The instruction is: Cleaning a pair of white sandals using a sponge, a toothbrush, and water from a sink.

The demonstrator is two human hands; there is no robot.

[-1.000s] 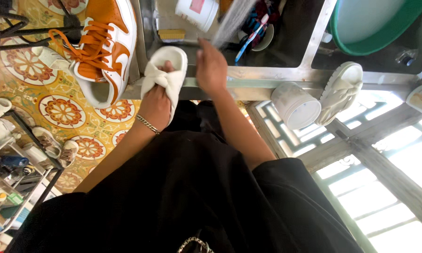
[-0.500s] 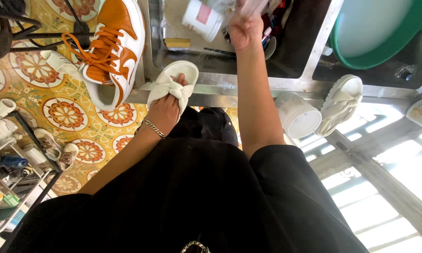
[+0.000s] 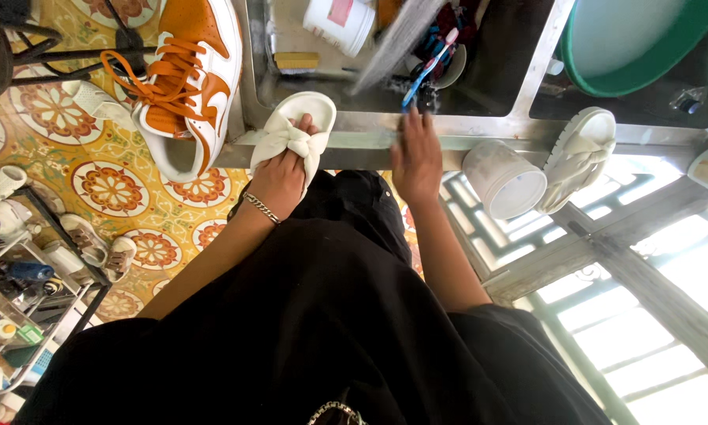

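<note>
My left hand [image 3: 279, 177], a chain bracelet on its wrist, grips a white knotted sandal [image 3: 295, 126] and presses it against the steel sink rim [image 3: 495, 143]. My right hand [image 3: 417, 157] rests at the same rim, fingers pointing into the sink. Its fingertips are close to a blue and pink brush [image 3: 426, 72]. A blurred grey streak [image 3: 397, 43] crosses the sink just above that hand. Whether the hand holds either of them is unclear. The matching white sandal [image 3: 578, 157] lies on the rim to the right.
An orange and white sneaker [image 3: 189, 79] sits at the sink's left edge. In the sink are a white tub [image 3: 340, 20] and a yellow block [image 3: 296, 60]. A green basin [image 3: 637, 39] fills the right compartment. A white cup [image 3: 503, 179] hangs below the rim. A wire rack [image 3: 23, 283] stands left.
My right hand has pulled back from deep in the sink to the rim. My left hand has kept the sandal at the rim, shifting it slightly.
</note>
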